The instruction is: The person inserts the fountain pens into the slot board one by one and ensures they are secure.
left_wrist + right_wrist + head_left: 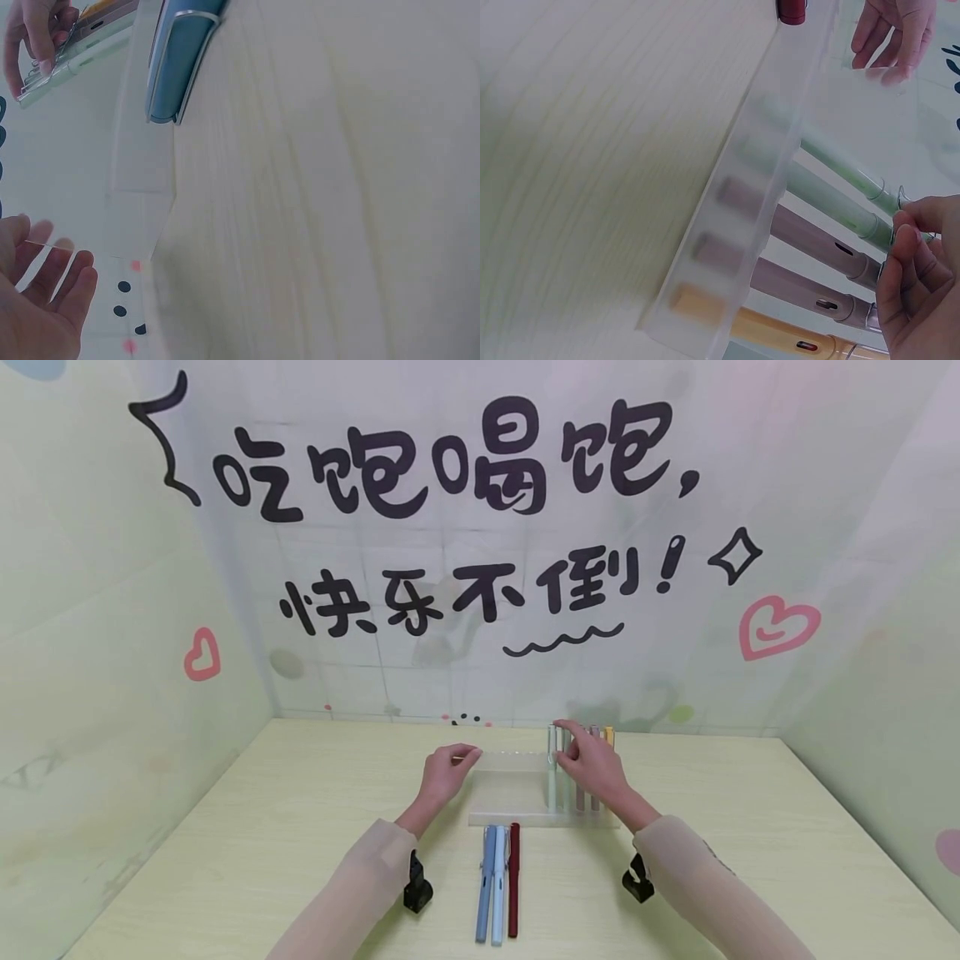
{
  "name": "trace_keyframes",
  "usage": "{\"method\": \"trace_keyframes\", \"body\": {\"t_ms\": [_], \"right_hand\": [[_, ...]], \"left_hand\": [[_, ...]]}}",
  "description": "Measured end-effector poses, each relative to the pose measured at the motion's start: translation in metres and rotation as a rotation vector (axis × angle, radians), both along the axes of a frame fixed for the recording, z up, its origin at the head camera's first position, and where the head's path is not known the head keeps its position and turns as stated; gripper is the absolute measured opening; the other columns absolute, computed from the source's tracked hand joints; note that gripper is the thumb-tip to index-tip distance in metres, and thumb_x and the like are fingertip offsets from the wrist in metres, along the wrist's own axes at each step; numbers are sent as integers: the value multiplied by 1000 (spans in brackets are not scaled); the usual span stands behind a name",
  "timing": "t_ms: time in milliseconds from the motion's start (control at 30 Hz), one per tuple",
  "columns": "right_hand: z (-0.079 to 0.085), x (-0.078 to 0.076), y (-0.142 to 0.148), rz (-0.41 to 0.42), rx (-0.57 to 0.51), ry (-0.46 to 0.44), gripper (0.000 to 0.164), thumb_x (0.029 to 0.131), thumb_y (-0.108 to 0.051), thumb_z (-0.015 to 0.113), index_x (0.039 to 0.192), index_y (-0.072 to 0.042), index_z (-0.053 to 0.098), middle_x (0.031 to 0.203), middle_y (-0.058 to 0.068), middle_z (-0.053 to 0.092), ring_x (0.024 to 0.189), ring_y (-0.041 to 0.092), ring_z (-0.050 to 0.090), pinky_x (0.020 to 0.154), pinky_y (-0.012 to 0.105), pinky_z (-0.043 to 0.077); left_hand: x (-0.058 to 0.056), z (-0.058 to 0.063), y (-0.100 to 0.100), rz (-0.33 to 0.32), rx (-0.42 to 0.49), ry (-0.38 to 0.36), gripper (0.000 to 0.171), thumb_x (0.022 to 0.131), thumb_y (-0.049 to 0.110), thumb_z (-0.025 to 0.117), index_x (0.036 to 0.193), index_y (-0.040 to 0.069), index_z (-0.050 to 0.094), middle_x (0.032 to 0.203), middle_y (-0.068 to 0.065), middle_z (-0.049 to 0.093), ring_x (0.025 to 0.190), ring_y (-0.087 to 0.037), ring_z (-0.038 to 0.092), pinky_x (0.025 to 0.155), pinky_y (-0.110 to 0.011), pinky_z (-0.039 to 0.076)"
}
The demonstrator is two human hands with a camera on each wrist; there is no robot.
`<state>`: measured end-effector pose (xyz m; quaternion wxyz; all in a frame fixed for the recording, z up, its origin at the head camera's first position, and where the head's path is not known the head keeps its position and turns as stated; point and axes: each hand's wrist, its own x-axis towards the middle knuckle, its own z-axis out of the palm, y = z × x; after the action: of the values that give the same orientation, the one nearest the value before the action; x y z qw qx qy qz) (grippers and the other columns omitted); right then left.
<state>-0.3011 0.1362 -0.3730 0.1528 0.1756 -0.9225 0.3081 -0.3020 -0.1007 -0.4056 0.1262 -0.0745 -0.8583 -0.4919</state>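
A clear pen stand [510, 789] stands upright on the table, with several pens in its right part. My left hand [445, 774] pinches the stand's left upper edge between thumb and fingers. At the leftmost standing pen, a pale green one [552, 785], my right hand [600, 768] pinches the upper part near the clip. In the right wrist view a second green pen [829, 196], two mauve pens [810, 238] and an orange pen [780, 330] stand beside it, their lower ends behind the stand's frosted front lip [712, 225]. My right fingers hide some pen tops.
Before the stand, a blue pen [486, 885], a light blue pen [498, 885] and a dark red pen [513, 881] lie side by side on the pale wooden table [337, 793]. Behind rises a printed cloth backdrop [375, 685]. Black wrist cameras [417, 885] hang under both sleeves.
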Motion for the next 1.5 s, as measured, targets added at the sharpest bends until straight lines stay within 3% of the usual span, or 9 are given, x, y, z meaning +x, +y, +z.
{"method": "trace_keyframes", "body": {"t_ms": [267, 633, 833, 1500], "right_hand": [[0, 3, 1, 1, -12, 4, 46, 83, -10, 65, 127, -6, 50, 62, -5, 51, 52, 11, 45, 43, 25, 34], [-5, 10, 0, 26, -73, 109, 43, 81, -8, 66, 121, -6, 54, 64, -6, 54, 51, 8, 45, 41, 24, 34], [-12, 16, 0, 44, -76, 112, 40, 80, -9, 68, 118, -6, 57, 63, -7, 55, 49, 7, 44, 39, 22, 31], [-30, 32, -8, 136, -52, 112, 33, 77, -6, 70, 108, -5, 61, 61, -10, 54, 49, 2, 45, 42, 20, 38]], "left_hand": [[0, -1, 0, 4, -1, -5, 25, 91, 19, 57, 101, -1, 67, 97, -13, 67, 87, -25, 63, 72, -34, 51], [0, -2, 0, -2, -2, -3, 25, 91, 20, 57, 101, -1, 67, 97, -13, 67, 86, -25, 62, 71, -34, 51], [0, -1, 1, 2, 8, -8, 25, 91, 20, 58, 101, 0, 67, 97, -12, 67, 86, -24, 62, 72, -33, 51], [-1, -1, 0, 4, 10, -6, 24, 91, 19, 58, 101, 0, 68, 97, -13, 67, 87, -25, 63, 72, -34, 51]]}}
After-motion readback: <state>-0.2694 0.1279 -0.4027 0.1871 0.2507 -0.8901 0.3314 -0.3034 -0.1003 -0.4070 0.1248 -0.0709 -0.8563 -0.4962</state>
